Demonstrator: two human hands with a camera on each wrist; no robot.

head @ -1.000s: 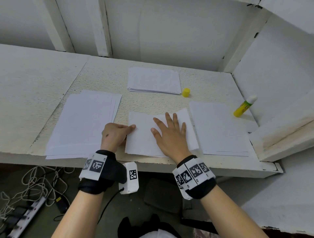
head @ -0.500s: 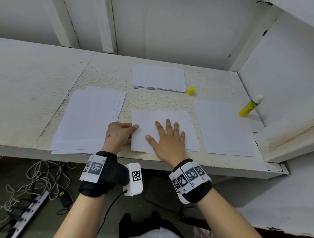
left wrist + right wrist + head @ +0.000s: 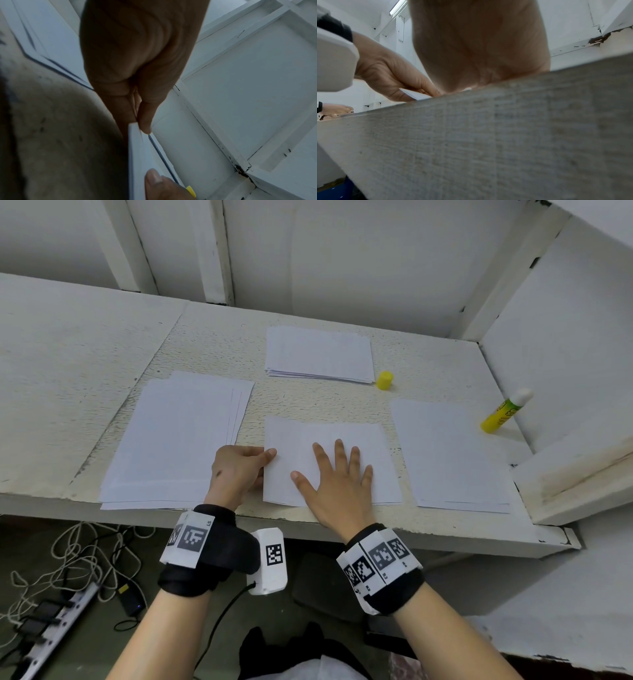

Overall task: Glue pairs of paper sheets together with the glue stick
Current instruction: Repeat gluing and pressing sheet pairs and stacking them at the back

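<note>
A pair of white paper sheets [image 3: 346, 436] lies square at the table's front middle. My right hand [image 3: 334, 474] lies flat on it with fingers spread, palm near the front edge. My left hand [image 3: 267, 455] pinches the sheets' left edge; in the left wrist view the thumb [image 3: 145, 125] sits on top of the paper edge [image 3: 137, 148]. The yellow glue stick [image 3: 505, 412] leans against the right wall, away from both hands. Its yellow cap [image 3: 384, 380] stands apart beside the back stack.
Paper stacks lie at the left [image 3: 178, 440], back [image 3: 320, 357] and right [image 3: 452, 453]. White walls close the back and right. A raised ledge [image 3: 575, 481] sits at the right front. The right wrist view shows the table's front edge [image 3: 488, 135].
The middle sheets were skewed and now lie square to the table edge. My right hand slid back toward the front edge while staying flat on them. The left hand kept its pinch.
</note>
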